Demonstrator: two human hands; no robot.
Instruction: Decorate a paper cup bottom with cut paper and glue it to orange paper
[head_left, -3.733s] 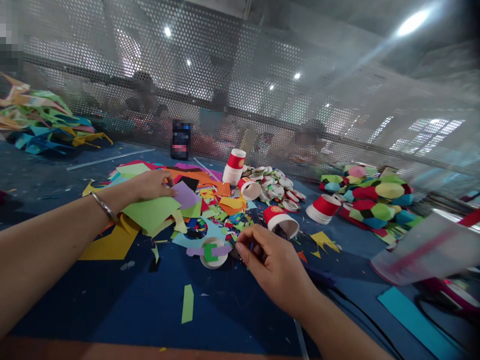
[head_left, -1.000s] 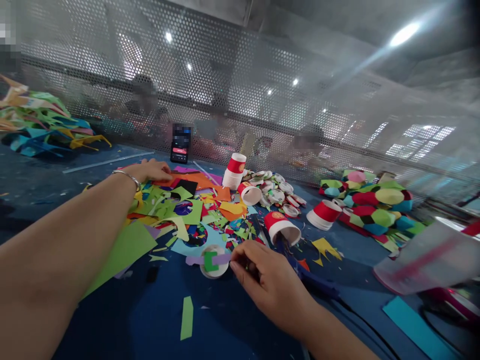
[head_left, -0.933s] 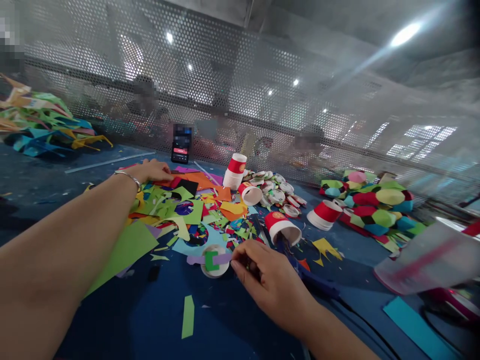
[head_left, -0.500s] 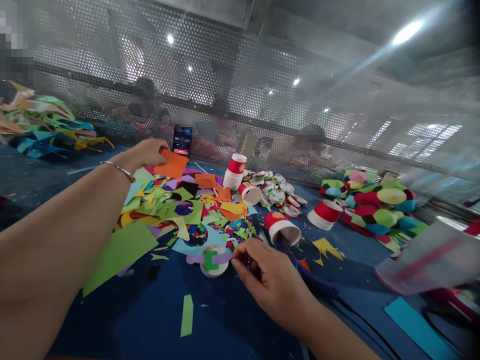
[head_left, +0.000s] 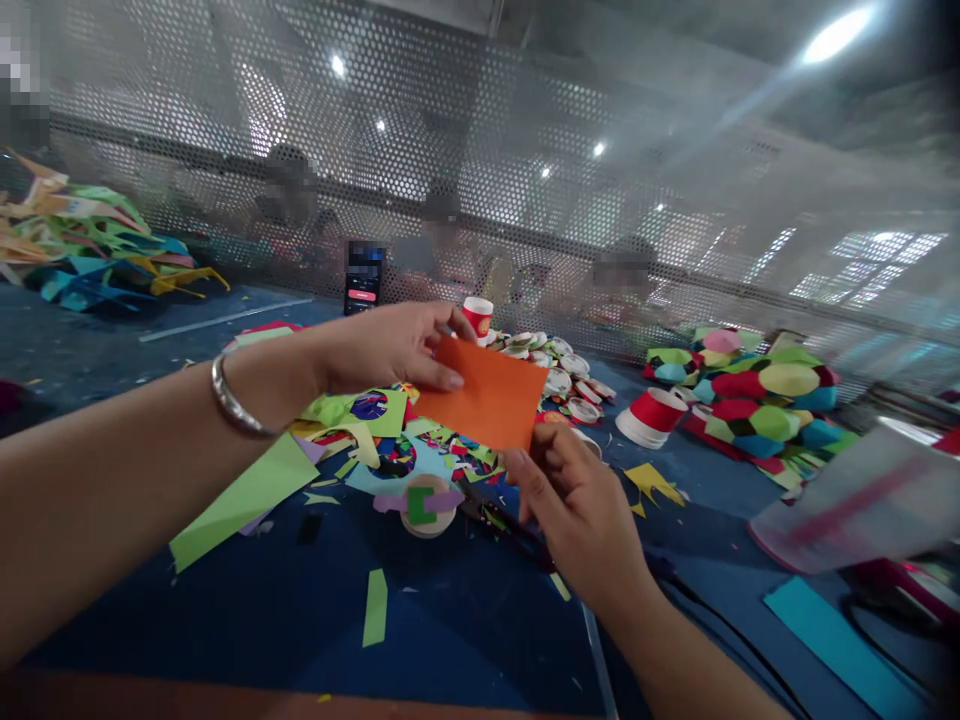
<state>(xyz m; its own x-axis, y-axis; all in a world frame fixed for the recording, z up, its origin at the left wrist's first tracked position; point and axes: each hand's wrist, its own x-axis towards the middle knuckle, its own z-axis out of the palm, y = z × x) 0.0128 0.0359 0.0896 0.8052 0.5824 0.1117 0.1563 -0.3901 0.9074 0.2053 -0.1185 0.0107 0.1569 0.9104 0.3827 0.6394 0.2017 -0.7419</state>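
In front of me a square of orange paper [head_left: 491, 395] is held up, tilted, between both hands. My left hand [head_left: 401, 345], with a silver bangle at the wrist, pinches its upper left edge. The fingers of my right hand [head_left: 577, 500] grip its lower right corner. Below it on the blue table lies a round white disc [head_left: 433, 525], with a purple paper strip [head_left: 388, 503] across it and a green paper piece [head_left: 421, 505] on top. Dark scissors [head_left: 517, 528] lie beside the disc, partly hidden by my right hand.
Coloured paper scraps [head_left: 375, 412] cover the middle. Behind them are white discs [head_left: 559, 382] and red-and-white paper cups [head_left: 652, 415]. A phone [head_left: 364, 275] stands before a perforated screen. Paper piles flank both sides; a translucent container [head_left: 847, 505] and black cable [head_left: 724, 625] are right.
My left hand has brought the orange paper from the back left to the middle. My right hand has moved from the purple strip up to the orange paper's corner and closed on it.
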